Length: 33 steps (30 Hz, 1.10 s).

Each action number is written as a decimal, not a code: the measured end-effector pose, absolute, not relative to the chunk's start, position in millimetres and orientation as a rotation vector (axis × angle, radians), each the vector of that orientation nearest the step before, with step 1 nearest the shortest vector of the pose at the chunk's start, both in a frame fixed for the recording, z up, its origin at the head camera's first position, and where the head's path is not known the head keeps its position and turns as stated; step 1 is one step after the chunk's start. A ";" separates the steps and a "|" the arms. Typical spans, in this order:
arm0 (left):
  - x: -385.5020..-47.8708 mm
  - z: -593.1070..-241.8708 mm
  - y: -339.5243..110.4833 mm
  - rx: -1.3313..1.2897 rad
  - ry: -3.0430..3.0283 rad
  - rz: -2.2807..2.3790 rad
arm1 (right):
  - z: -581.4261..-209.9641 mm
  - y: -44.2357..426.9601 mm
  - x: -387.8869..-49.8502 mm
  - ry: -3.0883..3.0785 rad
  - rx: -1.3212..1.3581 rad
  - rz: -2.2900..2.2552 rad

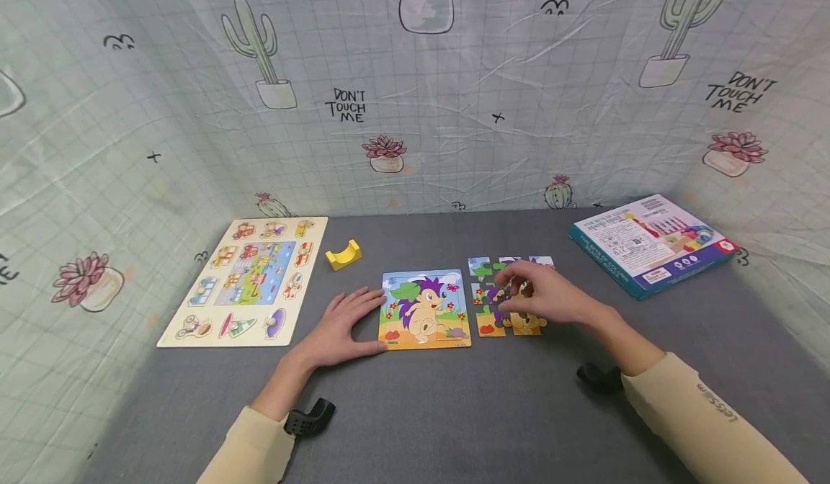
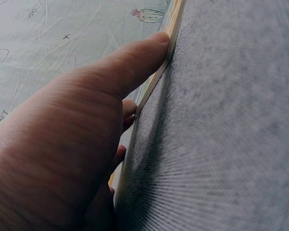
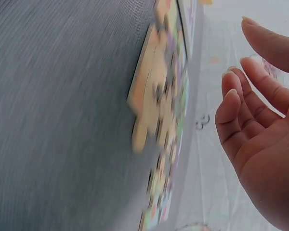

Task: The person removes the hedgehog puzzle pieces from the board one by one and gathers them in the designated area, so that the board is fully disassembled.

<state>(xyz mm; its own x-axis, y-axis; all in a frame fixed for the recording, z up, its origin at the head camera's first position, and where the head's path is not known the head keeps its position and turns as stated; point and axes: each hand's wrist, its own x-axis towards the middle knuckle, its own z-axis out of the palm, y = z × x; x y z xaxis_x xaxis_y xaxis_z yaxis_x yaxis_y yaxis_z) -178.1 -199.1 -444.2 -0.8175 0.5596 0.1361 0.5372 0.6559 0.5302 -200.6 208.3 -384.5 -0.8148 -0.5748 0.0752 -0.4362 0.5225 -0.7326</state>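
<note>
A square hedgehog puzzle board [image 1: 424,311] lies on the table. My left hand [image 1: 340,329] rests at its left side, fingertips at the upper left edge and thumb near the lower left corner. In the left wrist view, the thumb [image 2: 139,57] touches the board's edge. To the board's right, several loose jigsaw pieces [image 1: 491,322] lie grouped in rough rows. Above them hovers my right hand [image 1: 551,293], its fingers loosely bent and hiding some pieces. Nothing shows between the fingers [image 3: 229,113] in the right wrist view, where the pieces [image 3: 151,86] look blurred.
A larger picture puzzle board [image 1: 295,329] lies at the left. Near its right edge sits a yellow curved block [image 1: 344,255]. At the back right is a flat teal-sided box [image 1: 648,246]. Patterned cloth [image 1: 441,145] hangs behind the grey tabletop [image 1: 447,419].
</note>
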 end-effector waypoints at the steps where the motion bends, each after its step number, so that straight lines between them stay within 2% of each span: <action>1: -178.2 -444.5 -199.6 0.937 2.824 0.883 | -385.4 203.6 -201.4 2.578 -0.870 -1.175; 16: -178.3 -445.6 -199.8 0.943 2.830 0.894 | -389.3 150.4 -202.5 2.463 -0.887 -1.237; 33: -178.4 -445.8 -200.3 0.948 2.827 0.895 | -406.4 126.9 -206.2 2.465 -0.981 -1.052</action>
